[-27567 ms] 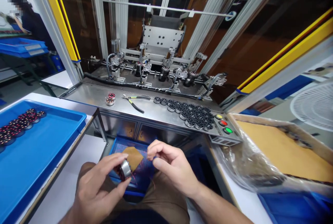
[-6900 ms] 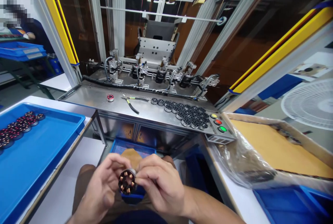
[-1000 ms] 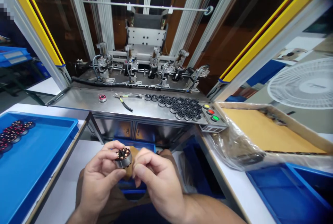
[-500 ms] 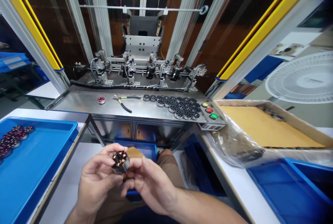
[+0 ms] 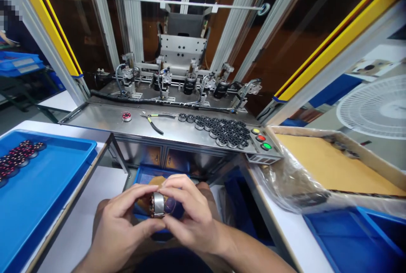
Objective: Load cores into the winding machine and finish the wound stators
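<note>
the left hand [image 5: 122, 222] and right hand [image 5: 190, 218] are pinching a silver-sided ring [image 5: 159, 204] between them before the desk [image 5: 98, 116], where one red-topped ring [image 5: 126, 117] is waiting and black rings [image 5: 218, 128] are sitting apparently unwound, while a finished-looking cluster [image 5: 22, 154] is lying in the blue tray [image 5: 53, 167].

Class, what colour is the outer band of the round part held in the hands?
Silver-grey band, shown in the head view.
</note>
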Action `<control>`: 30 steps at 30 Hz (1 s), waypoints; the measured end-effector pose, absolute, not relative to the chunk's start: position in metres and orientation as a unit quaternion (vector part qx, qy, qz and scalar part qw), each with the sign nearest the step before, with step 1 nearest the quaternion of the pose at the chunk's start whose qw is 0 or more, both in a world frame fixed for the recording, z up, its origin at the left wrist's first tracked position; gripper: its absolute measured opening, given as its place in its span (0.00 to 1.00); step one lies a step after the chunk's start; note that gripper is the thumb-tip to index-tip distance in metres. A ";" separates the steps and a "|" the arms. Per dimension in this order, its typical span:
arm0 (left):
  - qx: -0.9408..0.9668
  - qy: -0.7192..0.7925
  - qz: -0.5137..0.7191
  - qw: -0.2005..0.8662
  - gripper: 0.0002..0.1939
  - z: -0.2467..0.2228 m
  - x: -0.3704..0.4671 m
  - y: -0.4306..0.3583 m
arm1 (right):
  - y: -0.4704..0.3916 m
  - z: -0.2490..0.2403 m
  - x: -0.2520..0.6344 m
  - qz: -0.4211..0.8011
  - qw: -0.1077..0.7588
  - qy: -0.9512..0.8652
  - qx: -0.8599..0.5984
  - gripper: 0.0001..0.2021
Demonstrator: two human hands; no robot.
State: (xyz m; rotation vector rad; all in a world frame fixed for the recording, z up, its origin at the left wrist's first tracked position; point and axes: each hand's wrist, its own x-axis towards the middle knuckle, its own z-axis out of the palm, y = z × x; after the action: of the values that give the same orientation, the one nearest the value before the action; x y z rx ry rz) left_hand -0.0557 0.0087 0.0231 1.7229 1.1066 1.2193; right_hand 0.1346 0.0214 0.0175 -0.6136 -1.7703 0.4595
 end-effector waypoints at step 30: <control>0.800 0.379 0.458 0.081 0.19 0.028 -0.064 -0.004 | 0.035 0.064 0.155 0.458 0.425 -0.714 -0.315 0.10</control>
State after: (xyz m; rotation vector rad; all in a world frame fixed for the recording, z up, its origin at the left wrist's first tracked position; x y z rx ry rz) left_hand -0.0639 -0.0043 0.0280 2.3907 1.1343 1.3707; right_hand 0.1548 0.0354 0.0638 -0.7872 -1.7861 1.1444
